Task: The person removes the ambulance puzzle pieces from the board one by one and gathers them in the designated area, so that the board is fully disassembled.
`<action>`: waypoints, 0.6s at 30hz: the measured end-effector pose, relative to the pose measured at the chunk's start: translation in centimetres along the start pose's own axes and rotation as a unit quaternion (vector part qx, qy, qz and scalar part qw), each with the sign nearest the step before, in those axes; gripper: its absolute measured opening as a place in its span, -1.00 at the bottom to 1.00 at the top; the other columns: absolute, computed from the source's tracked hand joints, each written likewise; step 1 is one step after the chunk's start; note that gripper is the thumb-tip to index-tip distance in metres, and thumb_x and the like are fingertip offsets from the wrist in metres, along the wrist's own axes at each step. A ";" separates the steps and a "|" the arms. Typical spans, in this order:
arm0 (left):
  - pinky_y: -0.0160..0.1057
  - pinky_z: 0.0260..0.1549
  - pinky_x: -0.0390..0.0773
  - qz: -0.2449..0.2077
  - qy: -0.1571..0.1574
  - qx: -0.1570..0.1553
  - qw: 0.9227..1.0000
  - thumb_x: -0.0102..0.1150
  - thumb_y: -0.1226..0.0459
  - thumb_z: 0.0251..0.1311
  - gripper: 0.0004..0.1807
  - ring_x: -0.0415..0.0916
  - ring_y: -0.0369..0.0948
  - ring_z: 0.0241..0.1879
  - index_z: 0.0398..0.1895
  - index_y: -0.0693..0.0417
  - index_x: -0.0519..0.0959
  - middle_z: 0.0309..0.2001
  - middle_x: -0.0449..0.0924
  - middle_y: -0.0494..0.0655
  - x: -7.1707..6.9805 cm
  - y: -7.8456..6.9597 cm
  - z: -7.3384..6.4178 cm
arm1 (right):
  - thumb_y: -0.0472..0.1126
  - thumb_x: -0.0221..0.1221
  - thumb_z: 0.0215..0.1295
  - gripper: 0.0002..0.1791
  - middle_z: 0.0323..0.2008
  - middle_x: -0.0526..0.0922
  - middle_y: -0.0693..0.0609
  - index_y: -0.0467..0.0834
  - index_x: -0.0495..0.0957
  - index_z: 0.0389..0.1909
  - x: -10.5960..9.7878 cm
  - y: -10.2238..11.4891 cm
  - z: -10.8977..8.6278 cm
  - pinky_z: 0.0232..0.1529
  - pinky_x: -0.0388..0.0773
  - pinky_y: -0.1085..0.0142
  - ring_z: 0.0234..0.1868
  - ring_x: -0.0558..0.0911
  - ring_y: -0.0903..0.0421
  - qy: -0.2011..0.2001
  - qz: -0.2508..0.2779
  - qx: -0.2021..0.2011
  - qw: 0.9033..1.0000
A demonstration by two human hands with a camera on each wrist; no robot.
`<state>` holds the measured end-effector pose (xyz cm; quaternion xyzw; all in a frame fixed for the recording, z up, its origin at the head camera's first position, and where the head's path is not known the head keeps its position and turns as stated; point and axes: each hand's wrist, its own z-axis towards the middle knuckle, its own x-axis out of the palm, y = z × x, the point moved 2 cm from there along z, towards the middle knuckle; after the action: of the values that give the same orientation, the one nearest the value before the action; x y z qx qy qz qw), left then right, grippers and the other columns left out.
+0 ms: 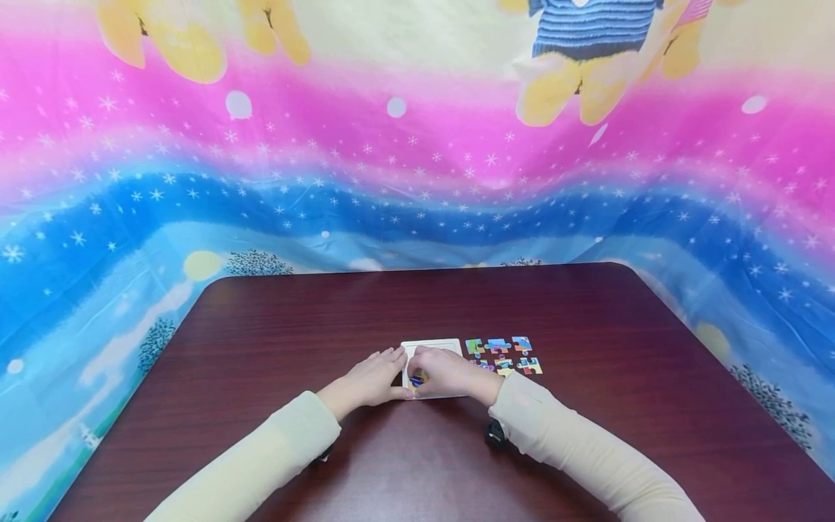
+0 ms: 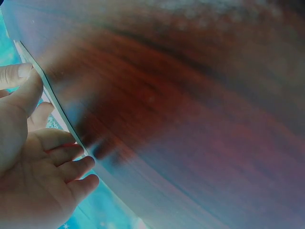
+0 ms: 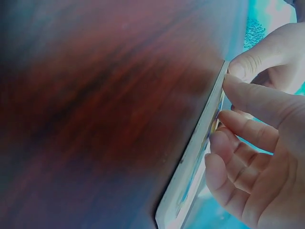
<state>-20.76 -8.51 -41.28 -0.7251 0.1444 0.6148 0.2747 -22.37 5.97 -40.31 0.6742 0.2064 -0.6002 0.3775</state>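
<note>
Head view: low centre on the bench (image 1: 293,312), I've got the pale tray (image 1: 430,341), blue-and-yellow puzzle piece (image 1: 416,381) in its lower-left corner, loose pieces (image 1: 499,345) just beyond its right side. Left hand (image 1: 373,378) spread along the tray; right hand (image 1: 446,370) bent over it, and I can't tell if it's pinching. Pieces look light, stiff, thin; I'd take the edges. Left wrist, lower left: relaxed fingers (image 2: 72,168) by the tray. Right wrist, right side: thumb (image 3: 250,98) at the tray's near edge.
</note>
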 end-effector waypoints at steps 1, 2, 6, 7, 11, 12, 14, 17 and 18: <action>0.03 0.20 0.16 0.001 0.001 -0.001 1.000 0.12 -0.07 0.15 -0.20 0.11 0.09 0.28 0.25 0.37 0.26 0.30 0.17 0.22 0.0 0.0 0.0 | -0.05 0.39 -0.06 -0.74 -0.42 0.45 0.13 -0.08 0.62 -0.39 0.0 0.0 0.0 -0.44 0.40 0.36 -0.44 0.42 0.26 -0.001 0.000 -0.001 1.000; 0.03 0.19 0.17 0.002 0.000 -0.001 1.000 0.13 -0.08 0.14 -0.20 0.11 0.09 0.28 0.25 0.37 0.26 0.29 0.18 0.22 0.0 0.0 0.0 | -0.05 0.39 -0.07 -0.75 -0.42 0.45 0.14 -0.08 0.61 -0.39 0.0 0.0 0.0 -0.44 0.40 0.37 -0.45 0.42 0.26 -0.001 0.000 0.000 1.000; 0.02 0.20 0.16 0.004 0.004 -0.003 1.000 0.12 -0.09 0.15 -0.18 0.10 0.08 0.29 0.27 0.36 0.24 0.30 0.17 0.20 0.0 0.0 0.0 | -0.07 0.39 -0.08 -0.75 -0.43 0.43 0.15 -0.08 0.60 -0.40 0.1 -0.1 0.1 -0.45 0.39 0.37 -0.46 0.41 0.26 0.002 0.005 0.003 1.000; 0.02 0.20 0.16 0.003 0.004 -0.004 1.000 0.12 -0.09 0.15 -0.18 0.10 0.08 0.29 0.27 0.36 0.24 0.30 0.16 0.20 0.0 0.0 0.0 | -0.07 0.39 -0.08 -0.75 -0.43 0.43 0.15 -0.08 0.60 -0.39 0.1 -0.1 0.1 -0.46 0.39 0.37 -0.46 0.40 0.27 0.003 0.005 0.004 1.000; 0.03 0.20 0.16 0.000 0.002 -0.003 1.000 0.12 -0.09 0.14 -0.18 0.09 0.08 0.29 0.27 0.37 0.24 0.30 0.16 0.22 0.0 0.1 0.0 | -0.09 0.39 -0.09 -0.75 -0.43 0.42 0.15 -0.08 0.59 -0.39 0.1 -0.1 0.1 -0.46 0.38 0.38 -0.47 0.39 0.27 0.003 0.008 0.005 1.000; 0.03 0.20 0.16 -0.001 0.002 -0.003 1.000 0.12 -0.09 0.14 -0.18 0.09 0.08 0.29 0.27 0.37 0.24 0.30 0.16 0.22 0.0 0.1 0.0 | -0.09 0.39 -0.10 -0.75 -0.43 0.42 0.15 -0.08 0.59 -0.40 0.1 -0.1 0.1 -0.46 0.37 0.38 -0.47 0.39 0.26 0.002 0.009 0.004 1.000; 0.03 0.20 0.16 -0.001 0.001 -0.003 1.000 0.12 -0.09 0.14 -0.18 0.09 0.08 0.29 0.27 0.37 0.24 0.30 0.16 0.22 0.0 0.1 0.0 | -0.10 0.39 -0.11 -0.75 -0.44 0.42 0.15 -0.08 0.59 -0.41 0.1 -0.1 0.1 -0.47 0.37 0.38 -0.47 0.39 0.26 0.000 0.009 0.004 1.000; 0.03 0.20 0.16 -0.002 0.001 -0.002 1.000 0.12 -0.08 0.15 -0.18 0.09 0.08 0.29 0.27 0.37 0.24 0.30 0.16 0.22 0.0 0.1 0.0 | -0.10 0.40 -0.12 -0.75 -0.44 0.41 0.14 -0.08 0.58 -0.42 0.0 -0.1 0.0 -0.47 0.36 0.39 -0.48 0.39 0.25 -0.002 0.009 0.004 1.000; 0.03 0.20 0.16 -0.002 0.001 -0.002 1.000 0.12 -0.08 0.15 -0.18 0.09 0.08 0.29 0.27 0.37 0.24 0.30 0.16 0.22 0.1 0.1 0.0 | -0.10 0.40 -0.13 -0.75 -0.44 0.41 0.14 -0.08 0.58 -0.43 0.0 -0.1 0.0 -0.47 0.36 0.39 -0.48 0.39 0.25 -0.003 0.011 0.004 1.000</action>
<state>-20.80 -8.60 -41.36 -0.7264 0.1419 0.6139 0.2744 -22.43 5.99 -40.36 0.6760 0.1957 -0.5990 0.3821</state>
